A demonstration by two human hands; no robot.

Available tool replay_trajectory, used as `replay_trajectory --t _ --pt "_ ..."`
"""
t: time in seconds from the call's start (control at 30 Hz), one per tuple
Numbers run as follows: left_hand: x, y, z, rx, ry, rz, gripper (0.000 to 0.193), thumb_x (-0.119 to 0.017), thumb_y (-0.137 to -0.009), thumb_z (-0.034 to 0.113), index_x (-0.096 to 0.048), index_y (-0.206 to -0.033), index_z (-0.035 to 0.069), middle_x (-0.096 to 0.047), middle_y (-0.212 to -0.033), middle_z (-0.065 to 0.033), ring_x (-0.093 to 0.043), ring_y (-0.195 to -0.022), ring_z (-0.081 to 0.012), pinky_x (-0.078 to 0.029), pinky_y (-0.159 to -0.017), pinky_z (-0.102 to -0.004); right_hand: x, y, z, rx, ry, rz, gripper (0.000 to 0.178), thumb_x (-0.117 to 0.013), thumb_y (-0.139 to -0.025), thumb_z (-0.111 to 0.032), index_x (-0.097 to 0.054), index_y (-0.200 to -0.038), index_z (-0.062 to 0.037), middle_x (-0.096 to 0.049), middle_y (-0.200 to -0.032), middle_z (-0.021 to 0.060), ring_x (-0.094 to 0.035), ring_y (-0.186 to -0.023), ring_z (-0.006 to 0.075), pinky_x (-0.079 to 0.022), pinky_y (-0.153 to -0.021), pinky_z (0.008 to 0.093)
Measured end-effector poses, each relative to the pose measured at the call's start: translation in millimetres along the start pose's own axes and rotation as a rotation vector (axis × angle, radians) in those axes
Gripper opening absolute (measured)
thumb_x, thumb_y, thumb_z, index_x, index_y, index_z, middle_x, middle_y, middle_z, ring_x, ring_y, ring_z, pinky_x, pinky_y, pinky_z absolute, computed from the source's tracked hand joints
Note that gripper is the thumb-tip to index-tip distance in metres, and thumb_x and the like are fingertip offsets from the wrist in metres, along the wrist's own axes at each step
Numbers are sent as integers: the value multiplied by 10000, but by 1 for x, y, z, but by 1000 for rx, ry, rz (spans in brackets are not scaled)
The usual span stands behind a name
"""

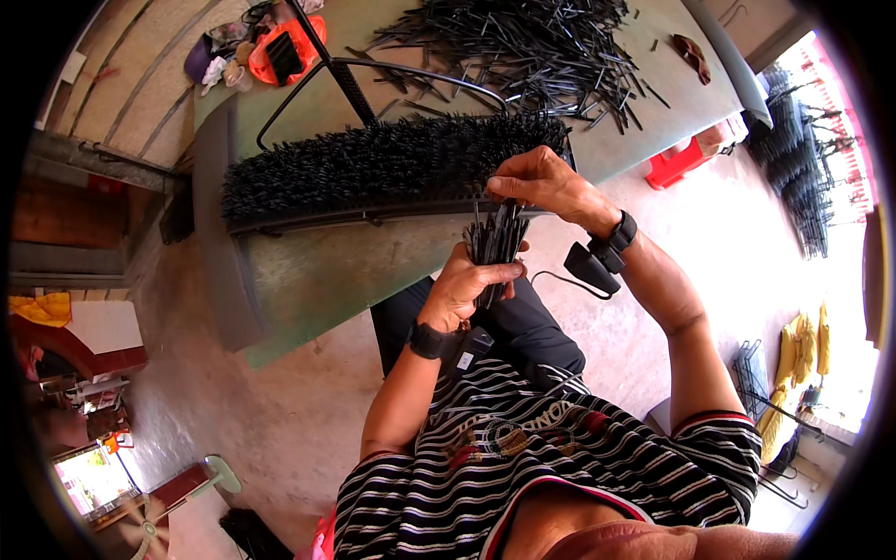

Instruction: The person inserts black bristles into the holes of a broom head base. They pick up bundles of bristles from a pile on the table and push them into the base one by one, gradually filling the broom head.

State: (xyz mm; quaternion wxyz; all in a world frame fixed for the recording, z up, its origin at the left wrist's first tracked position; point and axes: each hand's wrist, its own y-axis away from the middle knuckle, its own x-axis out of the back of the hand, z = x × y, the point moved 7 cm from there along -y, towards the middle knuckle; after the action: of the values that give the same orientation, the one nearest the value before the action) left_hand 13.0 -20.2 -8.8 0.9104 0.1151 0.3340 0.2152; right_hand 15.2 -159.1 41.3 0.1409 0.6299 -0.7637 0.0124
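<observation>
My left hand (467, 285) is wrapped round a bundle of thin black strips (495, 243), which stands roughly upright in front of my lap. Just above the bundle's tops, the thumb and fingers of my right hand (537, 182) are pinched together. What sits in that pinch is too small to make out. Beyond both hands, a long rack (373, 163) with a dark rim lies across the table, packed with short black strips. My right hand is at its near edge, toward the right end. A black metal frame (411, 70) rises behind the rack.
Loose black strips (523, 56) form a large pile on the green table (308, 299). An orange bag (303, 47) with a dark phone-like object lies at the far left. Brown sunglasses (691, 58) are at the far right. A red stool (674, 163) stands beyond the table's right edge.
</observation>
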Motion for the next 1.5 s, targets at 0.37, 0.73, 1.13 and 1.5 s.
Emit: replay_trajectory --t 0.37,0.73,1.13,1.5 --pt "7 -22 -12 -22 313 133 296 -671 -763 40 -601 -1049 15 -654 -874 -105 -638 -678 -190 -538 -563 -318 -16 102 -49 1039 850 480 263 -634 -692 15 -612 -953 30 -612 -902 131 -649 -772 237 -546 -662 315" --pt "8 -28 -7 -63 292 310 216 -672 -728 -45 -620 -935 -14 -647 -811 -85 -620 -636 -182 -515 -505 -300 0 93 6 392 270 492 225 -589 -821 -27 -595 -1035 39 -636 -937 147 -637 -860 214 -519 -722 307" --pt "2 -28 3 -152 57 365 259 -710 -720 8 -622 -963 16 -661 -830 -90 -615 -573 -171 -498 -486 -278 54 56 31 117 -439 602 171 -617 -844 -71 -594 -962 50 -642 -747 61 -625 -623 107 -516 -542 213" --pt "8 -28 -5 -152 191 327 245 -674 -711 -43 -610 -945 -11 -639 -792 -96 -624 -590 -199 -510 -488 -293 65 43 -7 485 234 839 119 -590 -831 21 -509 -917 5 -603 -709 80 -650 -652 128 -507 -549 235"
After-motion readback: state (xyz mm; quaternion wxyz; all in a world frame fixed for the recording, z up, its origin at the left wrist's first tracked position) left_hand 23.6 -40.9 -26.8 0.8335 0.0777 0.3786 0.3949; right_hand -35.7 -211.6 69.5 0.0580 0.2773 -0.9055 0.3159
